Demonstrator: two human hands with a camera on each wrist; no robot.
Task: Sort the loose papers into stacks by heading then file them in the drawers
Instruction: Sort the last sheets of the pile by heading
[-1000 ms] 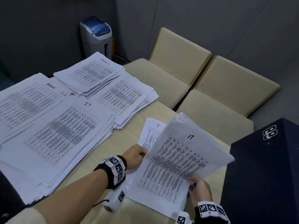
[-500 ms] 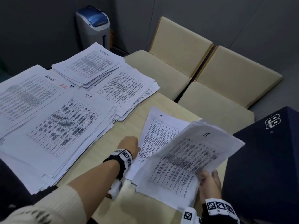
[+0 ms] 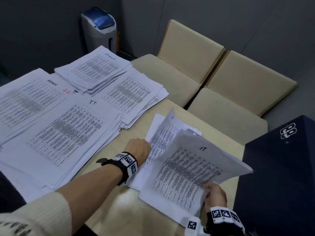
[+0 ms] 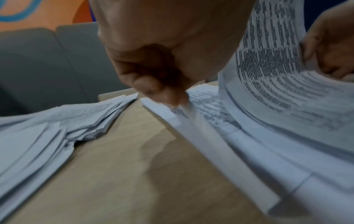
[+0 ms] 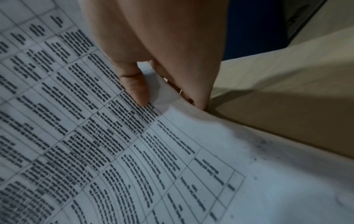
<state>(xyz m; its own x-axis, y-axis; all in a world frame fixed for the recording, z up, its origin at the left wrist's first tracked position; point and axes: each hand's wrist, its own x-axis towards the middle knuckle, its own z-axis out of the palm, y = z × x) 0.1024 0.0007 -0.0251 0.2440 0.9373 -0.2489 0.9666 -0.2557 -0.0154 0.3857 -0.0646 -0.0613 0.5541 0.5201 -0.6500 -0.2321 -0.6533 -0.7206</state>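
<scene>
The left hand (image 3: 139,147) has gone in at the near edge of the small pile (image 3: 156,124) on the counter (image 3: 109,210) and is now peeling a sheet (image 3: 163,133) up off it; a second ago that sheet lay flat under the bundle, half a second ago the hand was only reaching in beside it, and now the page stands curled on edge. From the left wrist view the grip is clear: thumb and fingers (image 4: 147,84) curl down and pinch the paper's rim, the knuckles tucked under. The right hand (image 3: 215,193) has swung its bundle (image 3: 192,167) out to the right and tipped it up, top page headed "IT", making room; its grip is a pinch too, thumb (image 5: 134,84) flat on the printed table, the other fingers beneath at the corner. So the sorting is mid-flow: the sheet coming up looks to carry an IT heading as well, though the mark is too small to be sure, and I'd judge it is bound for the IT stack (image 3: 68,133) just to the left, or into the bundle. Three other stacks sit further back on the counter, and nothing is filed yet; the dark cabinet (image 3: 281,176) at the right may hold the drawers, but no drawer shows.
</scene>
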